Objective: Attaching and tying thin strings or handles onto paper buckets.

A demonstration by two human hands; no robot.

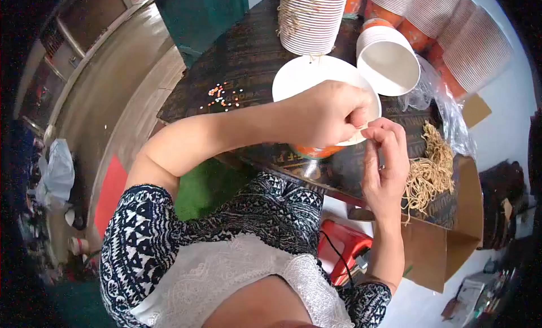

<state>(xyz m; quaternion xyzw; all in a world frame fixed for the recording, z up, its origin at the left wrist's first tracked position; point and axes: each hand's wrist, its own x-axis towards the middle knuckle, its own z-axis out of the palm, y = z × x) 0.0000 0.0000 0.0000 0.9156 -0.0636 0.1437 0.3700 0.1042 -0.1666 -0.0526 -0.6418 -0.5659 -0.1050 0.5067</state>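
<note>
A large paper bucket, white inside and orange outside, stands at the near side of the dark table. My left hand reaches across its mouth, closed with the fingers curled near the right rim. Beside it, my right hand pinches thumb and fingers together at the same stretch of rim. The fingertips of both hands nearly meet there. What lies between them is too small and covered to make out. Right of my right hand lies a tangled heap of tan strings.
A tall stack of nested white buckets rises behind; another bucket lies tipped beside it. More stacks line the wall. Small orange and white beads are scattered at left. Clear plastic wrap and an open cardboard box are at right.
</note>
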